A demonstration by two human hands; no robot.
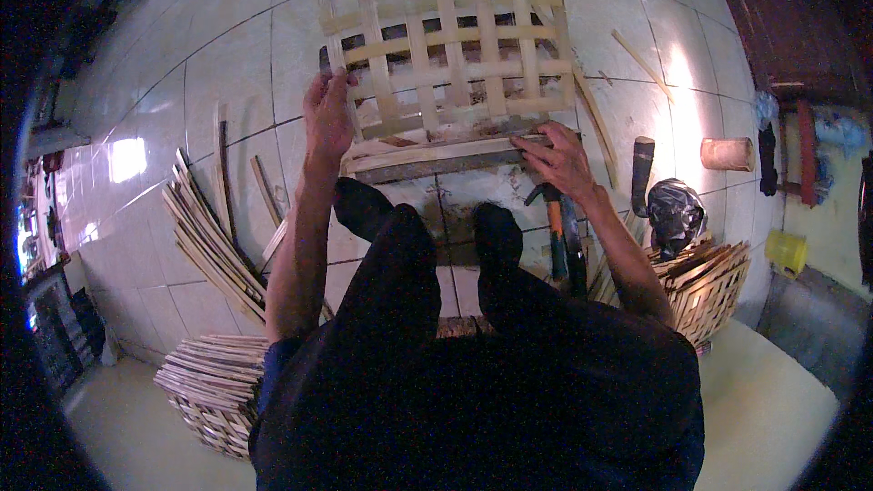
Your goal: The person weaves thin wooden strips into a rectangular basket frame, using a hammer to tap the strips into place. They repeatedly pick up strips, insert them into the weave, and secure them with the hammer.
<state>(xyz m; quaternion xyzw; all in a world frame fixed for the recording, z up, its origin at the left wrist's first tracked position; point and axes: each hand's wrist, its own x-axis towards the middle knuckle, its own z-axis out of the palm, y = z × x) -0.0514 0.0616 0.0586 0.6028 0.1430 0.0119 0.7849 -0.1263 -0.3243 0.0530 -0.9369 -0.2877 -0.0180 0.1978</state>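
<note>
In front of my feet lies a woven lattice panel (452,64) of pale flat strips crossing over and under. My left hand (329,118) is closed on its left edge, fingertips at the side strip. A thick wooden bar (436,164) runs along the panel's near side, with a pale slat on top. At the bar's right end rests my right hand (558,160), fingers spread and touching the slat and the panel's near corner. Just below that hand lies a hammer (554,227) with an orange and dark handle, beside a long dark tool (573,245).
Loose strips (205,232) fan out on the tiled floor at left, above a woven basket (214,395). Another basket (705,300) of strips stands at right, near a black plastic bag (677,216). A wooden cylinder (726,155) and yellow container (786,253) lie farther right.
</note>
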